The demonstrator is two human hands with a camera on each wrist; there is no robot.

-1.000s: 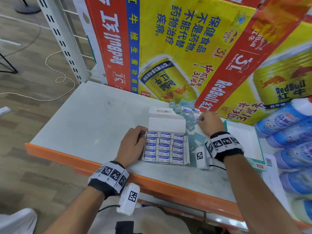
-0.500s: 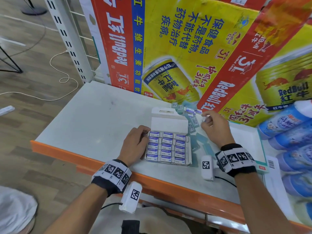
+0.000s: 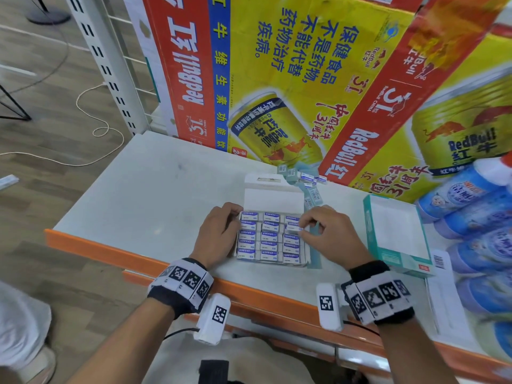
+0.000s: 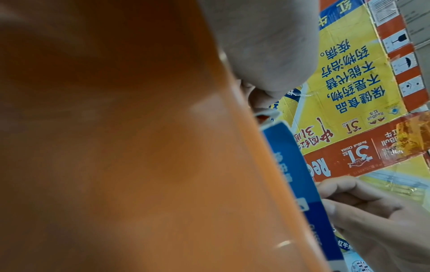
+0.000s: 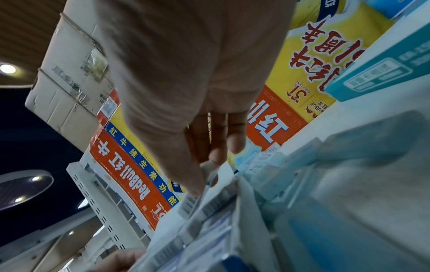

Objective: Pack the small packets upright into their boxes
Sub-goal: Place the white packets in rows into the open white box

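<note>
An open white box [image 3: 273, 198] lies on the shelf, its lid flap folded back, packed with rows of small blue-and-white eraser packets [image 3: 269, 242]. My left hand [image 3: 221, 231] grips the box's left side, fingers curled at its upper left corner. My right hand [image 3: 327, 231] pinches one small packet [image 3: 293, 230] over the right column of the box; the same packet [image 5: 204, 176] shows at the fingertips in the right wrist view. Several loose packets [image 3: 304, 181] lie behind the box. In the left wrist view the box's blue side [image 4: 302, 184] shows beside the orange shelf edge [image 4: 139, 147].
A second, empty teal-sided box [image 3: 396, 234] lies to the right. Blue-and-white bottles [image 3: 476, 212] are stacked at the far right. Large Red Bull cartons [image 3: 291, 79] stand along the back. The shelf has an orange front lip [image 3: 110, 245], with bare white surface [image 3: 152, 195] to the left.
My right hand came back from the loose pile behind the box with one packet and now holds it over the box's right column. The left hand stayed on the box.
</note>
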